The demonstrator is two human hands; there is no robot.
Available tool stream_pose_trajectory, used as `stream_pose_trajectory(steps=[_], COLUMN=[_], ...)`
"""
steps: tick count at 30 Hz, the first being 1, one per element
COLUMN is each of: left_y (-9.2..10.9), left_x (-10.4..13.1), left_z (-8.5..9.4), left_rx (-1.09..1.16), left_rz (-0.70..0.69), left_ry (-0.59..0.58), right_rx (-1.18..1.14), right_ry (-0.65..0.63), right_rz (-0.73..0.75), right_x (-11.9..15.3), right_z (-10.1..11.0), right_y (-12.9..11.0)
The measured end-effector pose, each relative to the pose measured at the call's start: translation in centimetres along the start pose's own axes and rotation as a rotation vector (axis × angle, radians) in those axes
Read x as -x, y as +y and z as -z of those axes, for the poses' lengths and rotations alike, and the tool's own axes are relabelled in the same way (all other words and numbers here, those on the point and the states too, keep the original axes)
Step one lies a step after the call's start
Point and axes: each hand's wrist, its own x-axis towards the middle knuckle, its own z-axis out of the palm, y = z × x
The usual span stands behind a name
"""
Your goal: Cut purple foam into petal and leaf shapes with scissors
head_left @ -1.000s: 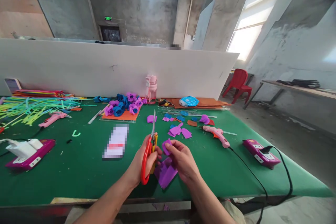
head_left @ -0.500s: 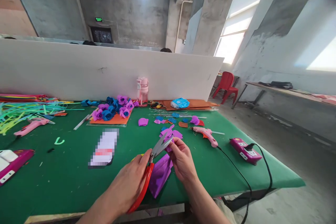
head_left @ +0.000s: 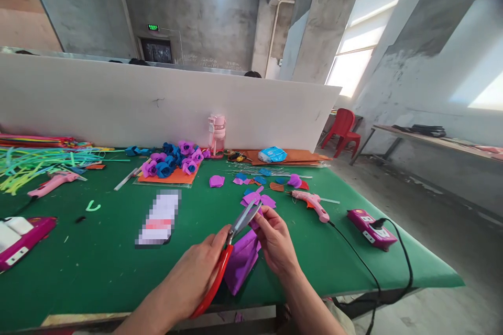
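My left hand [head_left: 200, 267] is wrapped round the red-handled scissors [head_left: 217, 282], whose blades point up and away toward my other hand. Pinched in the fingers of my right hand [head_left: 278, 241] is a piece of purple paper [head_left: 255, 220], mostly covered by the fingers and the blades. The blades lie at this piece, almost together. Below them a larger folded sheet of purple paper [head_left: 240, 267] rests on the table. Cut purple petals [head_left: 251, 197] lie just beyond the scissor tips.
Purple and blue paper flowers [head_left: 173, 159] lie at the back, near a pink bottle [head_left: 217, 136]. A pink glue gun [head_left: 312, 204] and a power strip [head_left: 371, 229] with black cords are to the right. A phone [head_left: 159, 217] lies left; a white panel [head_left: 165, 102] stands behind.
The scissor blades have come closer together at the purple paper. The whole view has shifted slightly; both hands stay in nearly the same place.
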Motion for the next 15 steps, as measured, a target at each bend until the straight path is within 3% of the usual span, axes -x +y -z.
stream_pose_trajectory(steps=[15], left_y=[-0.05], left_x=[-0.16], left_z=[-0.35], left_rx=[0.093], left_rz=[-0.008], left_ry=[0.019], right_rx=[-0.064], right_ry=[-0.029], right_rz=[0.014], right_x=[0.14], right_z=[0.36], right_y=[0.22])
